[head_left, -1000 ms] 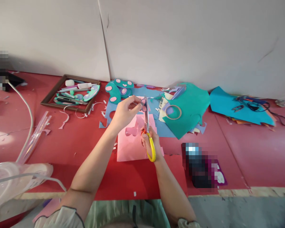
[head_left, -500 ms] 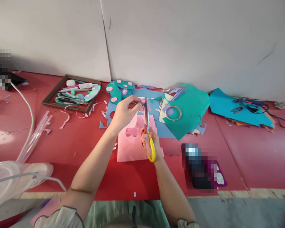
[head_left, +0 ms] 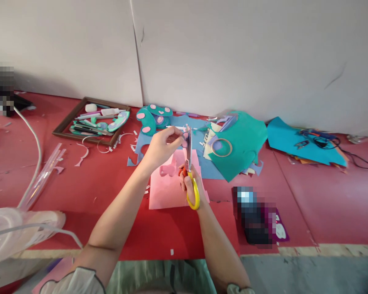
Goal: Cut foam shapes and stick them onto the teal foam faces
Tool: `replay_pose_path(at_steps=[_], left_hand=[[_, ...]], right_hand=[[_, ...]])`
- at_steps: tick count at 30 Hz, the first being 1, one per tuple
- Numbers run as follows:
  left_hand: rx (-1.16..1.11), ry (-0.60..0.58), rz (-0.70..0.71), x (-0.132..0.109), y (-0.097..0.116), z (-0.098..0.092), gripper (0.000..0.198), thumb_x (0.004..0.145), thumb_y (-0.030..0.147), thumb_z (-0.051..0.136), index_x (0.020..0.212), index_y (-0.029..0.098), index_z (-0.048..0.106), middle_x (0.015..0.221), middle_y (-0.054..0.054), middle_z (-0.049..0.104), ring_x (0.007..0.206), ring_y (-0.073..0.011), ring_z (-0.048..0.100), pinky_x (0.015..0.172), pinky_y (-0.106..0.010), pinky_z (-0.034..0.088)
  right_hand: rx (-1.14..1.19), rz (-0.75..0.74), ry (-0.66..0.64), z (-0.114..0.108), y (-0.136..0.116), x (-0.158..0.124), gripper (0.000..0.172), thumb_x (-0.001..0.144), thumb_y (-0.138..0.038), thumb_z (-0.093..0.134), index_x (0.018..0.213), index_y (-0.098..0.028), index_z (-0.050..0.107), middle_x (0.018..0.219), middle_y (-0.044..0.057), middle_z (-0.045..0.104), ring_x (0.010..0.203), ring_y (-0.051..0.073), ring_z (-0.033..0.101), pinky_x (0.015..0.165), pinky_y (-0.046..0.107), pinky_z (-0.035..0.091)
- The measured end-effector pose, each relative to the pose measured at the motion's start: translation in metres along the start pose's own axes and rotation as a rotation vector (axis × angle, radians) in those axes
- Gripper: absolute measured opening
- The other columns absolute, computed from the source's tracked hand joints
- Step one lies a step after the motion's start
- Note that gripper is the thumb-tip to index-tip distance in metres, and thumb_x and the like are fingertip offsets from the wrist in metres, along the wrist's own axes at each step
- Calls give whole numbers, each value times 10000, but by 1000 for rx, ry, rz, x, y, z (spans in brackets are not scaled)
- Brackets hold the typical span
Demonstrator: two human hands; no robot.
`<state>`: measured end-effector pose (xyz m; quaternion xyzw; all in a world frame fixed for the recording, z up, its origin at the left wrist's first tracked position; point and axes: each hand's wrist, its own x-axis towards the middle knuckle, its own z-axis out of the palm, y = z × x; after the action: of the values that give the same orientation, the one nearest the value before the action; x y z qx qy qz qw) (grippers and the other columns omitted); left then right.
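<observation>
My right hand [head_left: 192, 188] grips yellow-handled scissors [head_left: 190, 170], blades pointing away from me. My left hand [head_left: 161, 146] pinches a small pink paper piece [head_left: 185, 137] against the blades, held above the red table [head_left: 116, 228]. Under both hands lies a pink sheet [head_left: 164, 190] with a shape cut out of it. A blue sheet [head_left: 204, 163] lies beneath the pink sheet.
A wooden frame [head_left: 66, 123] with pens and cut shapes sits at the back left. Teal paws [head_left: 151, 116], a teal sheet [head_left: 248, 141] with a tape ring [head_left: 222, 147], a cyan sheet [head_left: 290, 141] with cables, a plastic container [head_left: 9, 230], paper scraps.
Both hands have shifted slightly nearer and the pink piece has turned a little against the blades. The view has tilted slightly.
</observation>
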<state>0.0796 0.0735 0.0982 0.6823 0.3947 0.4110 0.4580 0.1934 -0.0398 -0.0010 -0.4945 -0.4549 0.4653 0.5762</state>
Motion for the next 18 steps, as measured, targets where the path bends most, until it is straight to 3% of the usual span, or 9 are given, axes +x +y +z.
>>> replay_pose_path(at_steps=[9, 18], left_hand=[[22, -48, 3, 0, 0, -6, 74, 765, 213, 540, 712, 183, 583, 726, -5, 669, 723, -133, 647, 740, -249, 499], [33, -23, 5, 0, 5, -8, 85, 760, 190, 520, 688, 181, 565, 698, 2, 650, 706, -128, 621, 704, -242, 481]], right_hand=[[-23, 17, -14, -1, -2, 0, 405, 830, -567, 574, 1000, -200, 566, 697, -38, 433, 482, 63, 297, 427, 219, 277], [-56, 74, -17, -1, -2, 1, 404, 851, -587, 529, 977, -203, 545, 690, -43, 424, 474, 60, 292, 421, 217, 252]])
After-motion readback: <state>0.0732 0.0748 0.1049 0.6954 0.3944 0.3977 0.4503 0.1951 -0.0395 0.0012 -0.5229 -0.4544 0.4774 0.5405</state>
